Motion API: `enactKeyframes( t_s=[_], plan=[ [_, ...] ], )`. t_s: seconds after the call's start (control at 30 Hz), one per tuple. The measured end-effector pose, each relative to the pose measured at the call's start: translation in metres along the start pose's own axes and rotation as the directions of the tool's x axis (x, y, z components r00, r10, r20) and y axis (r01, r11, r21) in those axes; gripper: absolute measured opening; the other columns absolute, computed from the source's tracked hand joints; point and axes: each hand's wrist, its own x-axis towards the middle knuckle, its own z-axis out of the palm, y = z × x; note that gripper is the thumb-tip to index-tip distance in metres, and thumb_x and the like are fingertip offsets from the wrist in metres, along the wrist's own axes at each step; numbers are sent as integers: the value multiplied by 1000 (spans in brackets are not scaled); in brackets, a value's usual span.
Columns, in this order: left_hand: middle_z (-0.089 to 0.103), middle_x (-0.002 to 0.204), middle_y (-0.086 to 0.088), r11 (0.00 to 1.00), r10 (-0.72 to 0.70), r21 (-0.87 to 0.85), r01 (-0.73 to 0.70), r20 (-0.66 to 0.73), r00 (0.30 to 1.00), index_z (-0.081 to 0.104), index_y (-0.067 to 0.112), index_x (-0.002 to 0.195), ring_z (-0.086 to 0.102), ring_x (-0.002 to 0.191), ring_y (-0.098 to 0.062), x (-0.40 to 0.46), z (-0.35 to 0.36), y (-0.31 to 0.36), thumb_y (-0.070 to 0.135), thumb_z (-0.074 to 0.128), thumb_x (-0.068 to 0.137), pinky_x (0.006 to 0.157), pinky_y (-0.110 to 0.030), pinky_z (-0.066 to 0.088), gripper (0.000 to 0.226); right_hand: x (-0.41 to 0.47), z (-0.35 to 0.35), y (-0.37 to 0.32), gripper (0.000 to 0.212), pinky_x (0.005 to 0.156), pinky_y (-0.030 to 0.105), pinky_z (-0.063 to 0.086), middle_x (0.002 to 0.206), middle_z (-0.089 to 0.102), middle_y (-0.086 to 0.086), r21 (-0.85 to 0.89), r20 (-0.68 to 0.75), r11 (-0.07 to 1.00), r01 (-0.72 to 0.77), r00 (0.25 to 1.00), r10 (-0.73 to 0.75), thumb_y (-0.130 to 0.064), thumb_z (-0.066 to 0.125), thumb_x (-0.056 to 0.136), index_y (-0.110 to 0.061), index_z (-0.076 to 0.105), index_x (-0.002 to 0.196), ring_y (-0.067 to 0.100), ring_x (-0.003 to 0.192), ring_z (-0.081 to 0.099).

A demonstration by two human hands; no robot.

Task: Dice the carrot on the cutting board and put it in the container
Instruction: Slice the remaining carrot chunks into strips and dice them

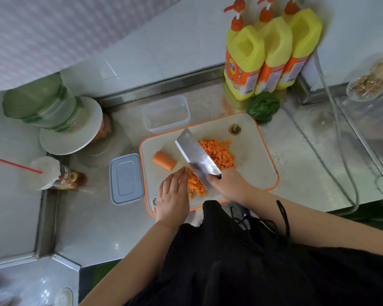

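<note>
At the near edge of a white plastic cutting board with an orange rim (263, 151), a person's left hand (174, 195) lies flat with fingers straight against a heap of diced orange carrot (196, 186), while the right hand (229, 186) grips the handle of a broad steel cleaver (197, 154) — blade angled across the board. More dice (219, 154) lie beyond the blade; an uncut carrot stub (164, 160) sits left of it, the trimmed carrot top (235, 129) at the board's far corner. Left of the board rests a grey lid (126, 178); just behind it — the clear rectangular plastic container (166, 113).
</note>
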Motion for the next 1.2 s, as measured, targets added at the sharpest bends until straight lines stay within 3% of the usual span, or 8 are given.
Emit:
enactKeyframes(
  t_s=[0.13,0.3,0.5,0.73,0.83,0.97,1.1,1.2],
  plan=[
    [44,147,-6,999,-18,42,16,53,998,37,9,148,36,131,-27,16,-6,13,3,64,74,107,-47,39,79,-4,-2,-1,45,53,30,37,47,41,1,0,-3,1000,20,1000,-20,-35,49,96,-11,40,59,18,44,42],
    [60,131,-5,990,126,51,-131,87,988,57,10,134,50,125,-28,10,1,5,2,75,73,107,-45,40,64,-4,-12,4,46,45,26,31,45,37,1,71,-71,997,10,997,-5,-33,49,96,-13,39,56,18,40,36],
    [52,141,-7,930,358,81,-359,21,933,41,11,142,42,127,-29,13,-12,23,10,36,80,110,-43,30,62,-8,-14,-1,35,36,20,31,39,37,0,257,-10,966,-11,1000,14,-26,48,93,-8,51,63,17,31,35],
    [64,126,-5,956,258,138,-257,10,966,62,11,130,57,119,-30,4,8,5,3,73,72,108,-43,33,59,-7,-26,4,34,43,23,28,48,28,4,245,-36,968,-53,997,64,-14,45,87,-13,31,57,18,39,28],
    [60,133,-5,968,249,50,-244,-142,958,58,10,134,54,122,-28,22,-4,18,3,63,84,107,-42,36,51,-5,-24,6,27,39,20,31,49,35,4,177,-21,983,-56,998,61,-16,47,89,-11,38,64,18,38,36],
    [50,145,-1,960,278,74,-272,-104,955,53,12,139,46,129,-26,38,-4,28,12,53,90,110,-44,36,49,-6,-16,6,32,40,21,32,45,36,-1,135,-18,991,1,1000,2,-19,49,90,-13,38,60,17,40,36],
    [71,113,-1,976,217,26,-216,-174,961,73,13,105,63,112,-28,27,13,4,4,76,78,104,-40,37,29,-4,-29,11,27,48,27,28,50,31,4,124,-95,992,1,995,11,-13,47,83,-13,32,60,20,48,32],
    [73,89,3,988,116,-79,-134,-193,974,76,18,87,67,92,-27,22,9,-1,15,67,81,90,-32,36,12,0,-37,17,31,51,29,27,54,30,5,42,-104,999,12,995,-8,-15,49,85,-14,29,61,21,52,31]
  ],
)
